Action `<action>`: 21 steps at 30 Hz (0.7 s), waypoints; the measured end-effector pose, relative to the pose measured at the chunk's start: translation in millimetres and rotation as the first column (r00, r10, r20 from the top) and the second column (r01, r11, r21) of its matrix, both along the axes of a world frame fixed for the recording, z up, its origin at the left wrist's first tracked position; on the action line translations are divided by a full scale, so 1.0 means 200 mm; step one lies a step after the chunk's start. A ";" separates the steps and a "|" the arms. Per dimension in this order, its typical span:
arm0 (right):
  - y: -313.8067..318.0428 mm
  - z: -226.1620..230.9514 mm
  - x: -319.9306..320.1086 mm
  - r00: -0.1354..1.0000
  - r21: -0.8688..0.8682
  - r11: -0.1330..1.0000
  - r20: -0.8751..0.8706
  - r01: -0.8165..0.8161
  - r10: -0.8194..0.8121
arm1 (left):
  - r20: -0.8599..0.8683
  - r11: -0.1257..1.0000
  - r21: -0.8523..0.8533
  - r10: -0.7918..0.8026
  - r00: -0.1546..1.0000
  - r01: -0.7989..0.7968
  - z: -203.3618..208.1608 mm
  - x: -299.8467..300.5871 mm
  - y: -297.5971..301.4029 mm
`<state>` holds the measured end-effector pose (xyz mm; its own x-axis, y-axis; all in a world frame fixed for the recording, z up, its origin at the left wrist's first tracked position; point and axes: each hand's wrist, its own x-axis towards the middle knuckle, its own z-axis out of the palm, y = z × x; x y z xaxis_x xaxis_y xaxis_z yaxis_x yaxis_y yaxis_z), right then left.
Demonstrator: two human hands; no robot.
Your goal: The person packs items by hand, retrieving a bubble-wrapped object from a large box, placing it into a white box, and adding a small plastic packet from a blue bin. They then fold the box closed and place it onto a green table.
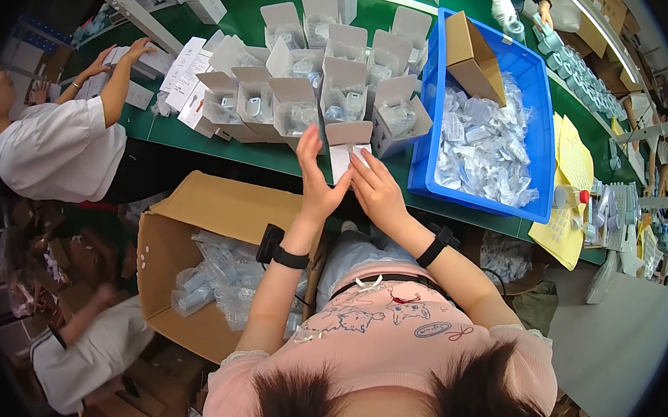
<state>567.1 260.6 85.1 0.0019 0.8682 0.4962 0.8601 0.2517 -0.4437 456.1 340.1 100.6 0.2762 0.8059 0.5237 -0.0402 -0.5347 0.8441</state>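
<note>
A small white box [339, 161] with its flap raised stands at the table's near edge, in front of me. My right hand [381, 192] has its fingers on the right side and top of this box and grips it. Just to the left, my left hand [318, 192] is raised with fingers stretched and the thumb near the box; nothing is in it. Beyond my hands stand several open white boxes [292, 89], flaps up, with clear-wrapped items [257, 109] inside. What lies inside the box at my hands is hidden.
A blue bin [423, 149] of bagged parts [481, 153] stands right, with a cardboard box [468, 59] in it. An open carton [151, 273] of wrapped pieces sits lower left. Yellow sheets [569, 163] lie right. One person [59, 147] works at left; another person's gloved hand [506, 15] shows far right.
</note>
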 end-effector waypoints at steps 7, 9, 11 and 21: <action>-0.02 0.02 0.05 0.979 -0.058 0.998 -0.201 -0.032 0.020 | -0.226 0.970 -0.059 -0.242 0.944 0.235 0.08 -0.14 0.07; -0.06 -0.02 0.14 0.824 -0.083 0.994 -0.567 -0.074 0.014 | -0.251 0.948 -0.004 -0.308 0.918 0.317 0.01 -0.19 0.04; -0.05 0.02 0.16 0.693 -0.092 0.991 -0.721 -0.100 0.003 | -0.267 0.935 0.019 -0.338 0.903 0.355 -0.01 -0.20 0.03; 0.01 0.07 0.22 0.964 -0.074 0.969 -0.143 -0.237 0.225 | -0.637 0.910 0.259 -0.090 0.766 0.323 0.03 -0.15 0.00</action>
